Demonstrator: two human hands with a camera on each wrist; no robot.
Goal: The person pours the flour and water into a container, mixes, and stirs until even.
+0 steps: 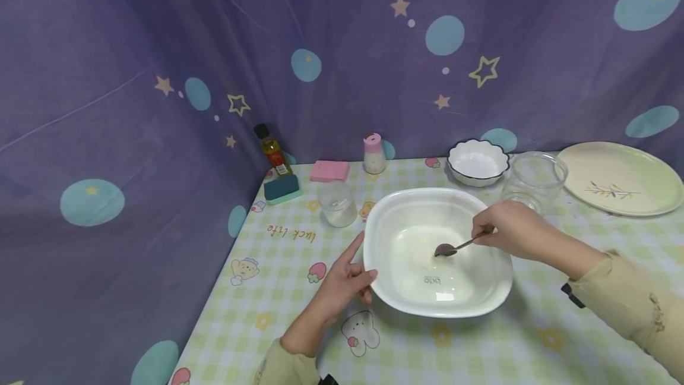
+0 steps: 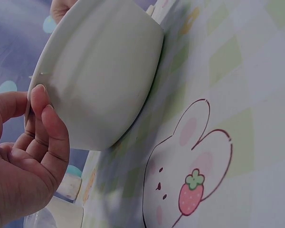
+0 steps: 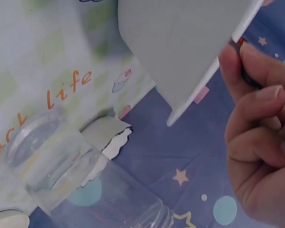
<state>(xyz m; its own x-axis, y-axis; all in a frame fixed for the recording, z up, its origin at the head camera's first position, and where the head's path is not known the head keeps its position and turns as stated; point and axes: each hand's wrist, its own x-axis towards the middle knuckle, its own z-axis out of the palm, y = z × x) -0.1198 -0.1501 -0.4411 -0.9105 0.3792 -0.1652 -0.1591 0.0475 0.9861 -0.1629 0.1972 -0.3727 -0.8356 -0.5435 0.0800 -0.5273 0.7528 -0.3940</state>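
Note:
A white oval basin [image 1: 488,284] stands on the table, with some pale liquid or wet mixture [image 1: 414,248] over its bottom. At its left rim is my left hand [image 1: 342,284], thumb on the edge and fingers curled beneath; the left wrist view shows this pinch on the basin wall [image 2: 104,71]. My right hand [image 1: 510,227] reaches over the right rim and pinches the handle of a small dark metal spoon [image 1: 446,249]. The spoon's bowl is down inside the basin, at the mixture. In the right wrist view the basin side hides most of the spoon.
Behind the basin are a clear cup of white powder [image 1: 339,207], a pink-capped shaker [image 1: 374,156], a scalloped white bowl [image 1: 477,162], a clear jar [image 1: 536,180] and an oval plate [image 1: 620,180]. An oil bottle [image 1: 274,152] and two sponges [image 1: 329,171] sit at back left.

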